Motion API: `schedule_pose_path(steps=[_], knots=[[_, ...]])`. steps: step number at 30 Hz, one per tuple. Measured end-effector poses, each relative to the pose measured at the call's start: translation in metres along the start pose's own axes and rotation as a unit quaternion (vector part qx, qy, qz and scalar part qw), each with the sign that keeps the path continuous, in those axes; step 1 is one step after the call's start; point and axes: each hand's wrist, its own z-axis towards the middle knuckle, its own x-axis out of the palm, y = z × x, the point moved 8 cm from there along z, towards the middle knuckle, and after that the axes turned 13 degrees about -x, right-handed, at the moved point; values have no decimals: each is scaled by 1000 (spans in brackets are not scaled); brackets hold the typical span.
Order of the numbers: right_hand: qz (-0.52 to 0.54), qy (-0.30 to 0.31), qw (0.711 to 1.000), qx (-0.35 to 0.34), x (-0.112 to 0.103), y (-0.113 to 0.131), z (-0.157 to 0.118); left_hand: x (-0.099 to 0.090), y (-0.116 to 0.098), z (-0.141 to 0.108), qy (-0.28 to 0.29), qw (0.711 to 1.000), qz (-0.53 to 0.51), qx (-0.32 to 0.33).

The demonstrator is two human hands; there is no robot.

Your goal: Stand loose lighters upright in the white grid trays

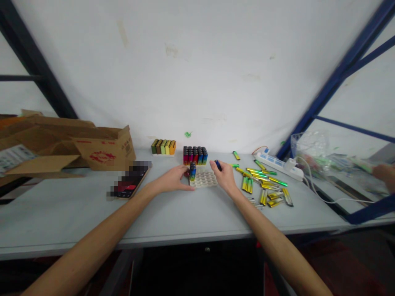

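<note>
A pale tray with round holes (207,179) lies on the table, and a few dark-topped blue-green lighters (192,172) stand at its left end. My left hand (176,179) is beside that end, thumb and fingers apart around the lighters; whether it touches them is unclear. Over the tray's right end, my right hand (224,174) is closed on a dark blue lighter (218,165). Behind the tray stands a block of red, purple and blue lighters (195,156). Loose yellow-green lighters (262,179) are scattered to the right of my right hand.
Yellow, green and brown lighters (163,147) stand in a block by the wall. A phone (131,181) and cardboard boxes (105,152) are at left. At right are a white power strip (279,165), its cable, a blue frame (333,82) and another person's hand (384,174).
</note>
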Motion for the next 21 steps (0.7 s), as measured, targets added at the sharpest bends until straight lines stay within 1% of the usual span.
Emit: schedule_pose_path(steps=[2,5,7,9,11,13,16,19,21], knots=[[21,9,1000,-6,2,0,-1,-1,0,0,-1,1000,-4,-2],[62,49,997,-18,12,1,-2,-1,-1,0,-1,1000,-7,-6],[80,72,993,-52,17,6,-2,-1,0,0,-1,1000,-6,-4],[79,76,990,-92,17,14,-1,-1,0,0,-4,1000,-6,0],[67,76,988,-114,16,19,-1,-1,1,0,-5,1000,-9,3],[67,97,987,-109,19,21,-2,0,1,0,-4,1000,-11,6],[106,148,980,-81,30,20,-7,0,2,1,-10,1000,-5,12],[159,172,971,-56,41,18,-11,0,1,1,-17,1000,6,21],[177,184,965,-52,45,18,-14,0,0,1,-16,1000,12,22]])
